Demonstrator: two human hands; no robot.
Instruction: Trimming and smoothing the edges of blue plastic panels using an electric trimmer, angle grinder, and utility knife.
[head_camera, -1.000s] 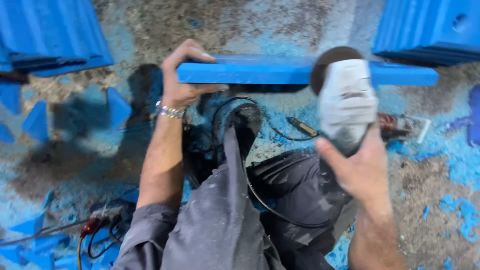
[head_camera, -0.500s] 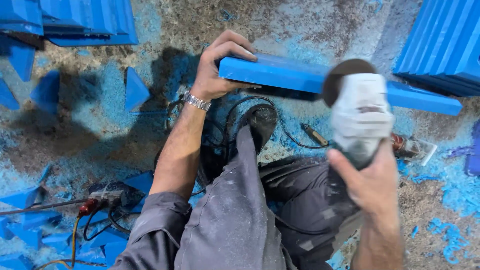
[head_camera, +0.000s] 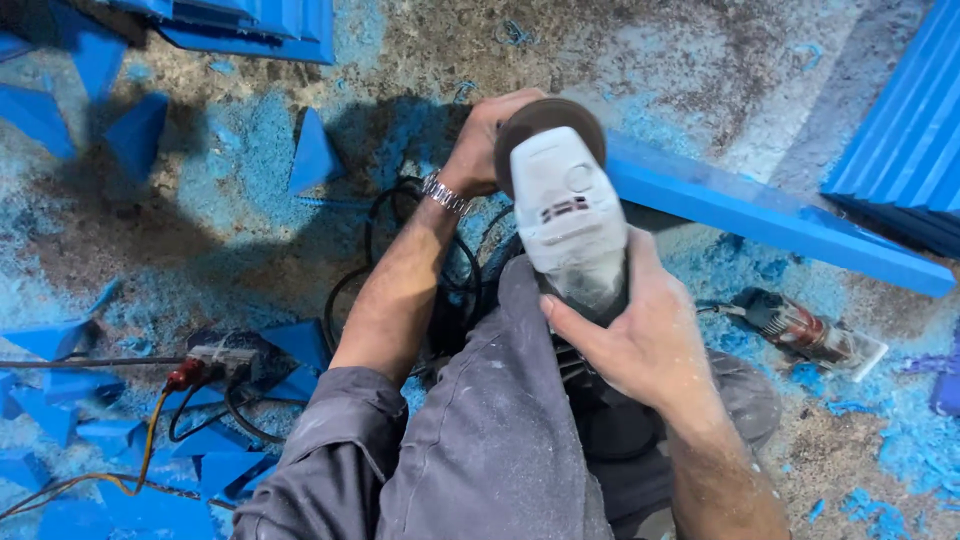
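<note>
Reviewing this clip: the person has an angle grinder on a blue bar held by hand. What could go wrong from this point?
The left hand grips the blue bar right beside the grinder disc, bare, so a slip or kickback could likely catch the fingers. The right hand alone holds the tool, which may limit control. Black cables loop on the floor near the work and could snag or be cut.

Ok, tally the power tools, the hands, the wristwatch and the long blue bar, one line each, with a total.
Power tools: 2, the white grinder and the red and grey tool on the floor
Hands: 2, the right hand gripping the white grinder, the left hand at the bar's end
Long blue bar: 1
Wristwatch: 1
Total: 6
</note>
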